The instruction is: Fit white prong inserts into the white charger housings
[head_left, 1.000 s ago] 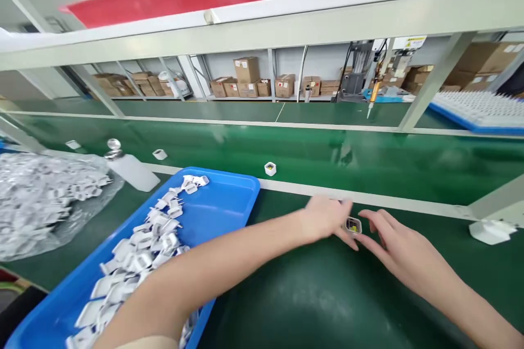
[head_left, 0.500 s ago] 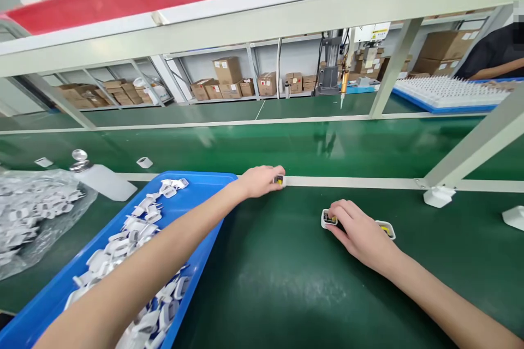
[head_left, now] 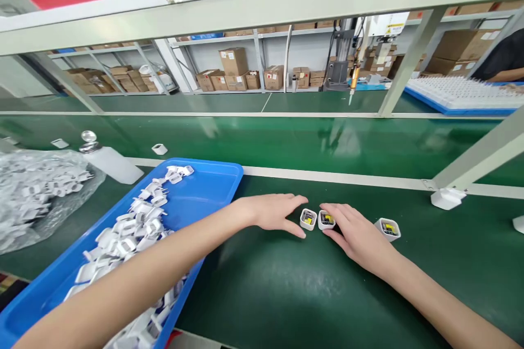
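Observation:
Two small white open-topped plastic housings with circuitry and a yellow part inside stand side by side on the green bench top. My left hand (head_left: pixel 280 212) is just left of the left housing (head_left: pixel 308 220), thumb and fingers spread and holding nothing. The fingers and thumb of my right hand (head_left: pixel 352 232) close around the right housing (head_left: pixel 326 220), which stands close beside the other. A third such housing (head_left: pixel 388 229) stands behind my right wrist. Under my left forearm lies a blue tray (head_left: pixel 213 174) with many white plastic plug pieces (head_left: pixel 141 223) in it.
A clear bag of white pieces (head_left: pixel 36 191) and a white pump bottle (head_left: pixel 110 161) are at the left. Farther back lies a white housing (head_left: pixel 159 149) on the green belt (head_left: pixel 245 139). A frame post (head_left: pixel 483 147) rises at the right. Across the bench, a person's dark sleeve (head_left: pixel 501 57) shows.
My left hand has brought a housing from the back rail toward me and right, set it beside the other, and let go. My right hand stays at its housing. The view has shifted slightly.

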{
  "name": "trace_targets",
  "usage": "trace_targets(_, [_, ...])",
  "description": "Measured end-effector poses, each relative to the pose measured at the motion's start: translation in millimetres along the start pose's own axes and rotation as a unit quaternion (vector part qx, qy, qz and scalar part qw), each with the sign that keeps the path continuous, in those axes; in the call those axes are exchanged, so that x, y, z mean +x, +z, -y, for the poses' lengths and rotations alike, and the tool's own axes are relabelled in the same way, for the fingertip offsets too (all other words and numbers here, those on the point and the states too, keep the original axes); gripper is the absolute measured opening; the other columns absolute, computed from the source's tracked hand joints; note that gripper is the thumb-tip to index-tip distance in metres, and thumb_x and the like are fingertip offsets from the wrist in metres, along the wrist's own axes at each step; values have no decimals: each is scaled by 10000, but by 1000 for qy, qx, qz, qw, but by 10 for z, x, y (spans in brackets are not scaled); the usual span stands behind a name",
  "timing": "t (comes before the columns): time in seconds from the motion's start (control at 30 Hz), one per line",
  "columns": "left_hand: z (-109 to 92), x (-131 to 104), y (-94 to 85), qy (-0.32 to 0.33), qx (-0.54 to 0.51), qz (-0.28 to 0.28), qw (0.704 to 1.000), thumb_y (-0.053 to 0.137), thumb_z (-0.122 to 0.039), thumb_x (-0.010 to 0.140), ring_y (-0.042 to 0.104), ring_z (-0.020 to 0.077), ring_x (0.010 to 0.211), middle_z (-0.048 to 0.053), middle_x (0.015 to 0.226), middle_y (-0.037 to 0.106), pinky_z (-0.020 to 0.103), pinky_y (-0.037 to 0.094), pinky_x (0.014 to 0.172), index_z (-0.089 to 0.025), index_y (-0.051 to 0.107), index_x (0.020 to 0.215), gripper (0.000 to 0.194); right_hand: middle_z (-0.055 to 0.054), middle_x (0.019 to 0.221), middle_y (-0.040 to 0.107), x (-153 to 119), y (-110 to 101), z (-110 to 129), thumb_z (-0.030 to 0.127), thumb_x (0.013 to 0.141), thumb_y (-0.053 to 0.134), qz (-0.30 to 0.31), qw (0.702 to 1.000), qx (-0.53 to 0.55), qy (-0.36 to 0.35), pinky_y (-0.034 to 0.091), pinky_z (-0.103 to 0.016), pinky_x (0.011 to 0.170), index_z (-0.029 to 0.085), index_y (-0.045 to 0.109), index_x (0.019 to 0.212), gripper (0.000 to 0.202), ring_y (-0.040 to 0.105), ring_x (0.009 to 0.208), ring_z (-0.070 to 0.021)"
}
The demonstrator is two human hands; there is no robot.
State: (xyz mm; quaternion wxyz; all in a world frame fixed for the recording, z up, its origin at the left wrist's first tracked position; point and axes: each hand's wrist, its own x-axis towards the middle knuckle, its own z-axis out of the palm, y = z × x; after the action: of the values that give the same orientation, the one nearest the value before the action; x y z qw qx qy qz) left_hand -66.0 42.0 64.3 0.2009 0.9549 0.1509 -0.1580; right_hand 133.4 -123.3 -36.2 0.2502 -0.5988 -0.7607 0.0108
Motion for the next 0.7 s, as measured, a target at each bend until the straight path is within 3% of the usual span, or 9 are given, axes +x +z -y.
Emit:
trace_targets(0.07, [170, -322, -167, -56, 9, -21, 998, 665, -555, 875, 636, 208, 1050, 75, 1233, 632, 232, 452, 834, -225, 462, 1417, 666, -141, 1345, 557, -17, 6, 17, 395, 1037, 453, -15, 1000, -9, 7, 564, -505, 948, 226, 381, 1431, 435, 579, 1193, -323])
trace_targets(0.13, [391, -721, -324, -148, 41, -21, 988, 661, -492, 886, 627, 215, 1072, 64, 1242, 631, 240, 442, 874, -241, 531, 1368, 559, -148, 1359, 542, -34, 30, 27, 459, 1035, 437, -33, 999, -15, 11, 562, -495, 954, 228, 386, 1442, 470, 572, 1213, -328])
trace_targets(0.23, [723, -1310, -416, -313, 82, 48, 945, 753, -420, 781, 617, 260, 1099, 69, 1261, 617, 279, 452, 884, -277, 577, 1332, 596, -144, 1358, 543, -54, 100, 33, 496, 1037, 406, -46, 999, -13, 8, 573, -462, 927, 229, 416, 1425, 471, 586, 1198, -316])
trace_targets(0.3, [887, -1597, -339, -377, 72, 106, 917, 809, -407, 685, 601, 294, 1134, 86, 1285, 604, 304, 463, 884, -291, 551, 1365, 736, -143, 1349, 550, -63, 141, 37, 505, 1039, 389, -49, 999, -9, 0, 581, -443, 895, 223, 443, 1400, 461, 600, 1170, -307])
trace_targets(0.4, [1000, -1815, -89, -387, 10, 179, 905, 833, -429, 610, 629, 283, 1057, 85, 1225, 642, 301, 477, 836, -261, 532, 1361, 827, -138, 1335, 561, -69, 154, 45, 499, 1038, 389, -67, 998, -8, -5, 574, -449, 899, 215, 478, 1362, 440, 599, 1163, -305])
trace_targets(0.53, [955, -1854, 206, -344, -2, 179, 922, 790, -411, 643, 639, 243, 926, 47, 1090, 677, 276, 458, 738, -256, 631, 1161, 563, -133, 1329, 565, -63, 101, 51, 464, 1030, 426, -109, 994, -4, 8, 539, -497, 959, 225, 502, 1342, 400, 580, 1199, -320])
trace_targets(0.63, [922, -1828, 244, -328, 25, 165, 930, 715, -364, 713, 621, 243, 924, 35, 984, 673, 286, 443, 733, -250, 677, 966, 280, -123, 1329, 568, -51, 55, 51, 425, 1020, 465, -122, 993, 8, 6, 524, -517, 982, 245, 513, 1333, 364, 584, 1197, -321])
trace_targets(0.7, [942, -1804, 159, -331, 18, 152, 931, 666, -339, 764, 619, 231, 902, 37, 964, 667, 292, 444, 734, -237, 676, 922, 189, -117, 1326, 571, -39, 21, 50, 394, 1012, 490, -129, 992, 14, 3, 520, -524, 993, 253, 521, 1327, 346, 588, 1192, -321])
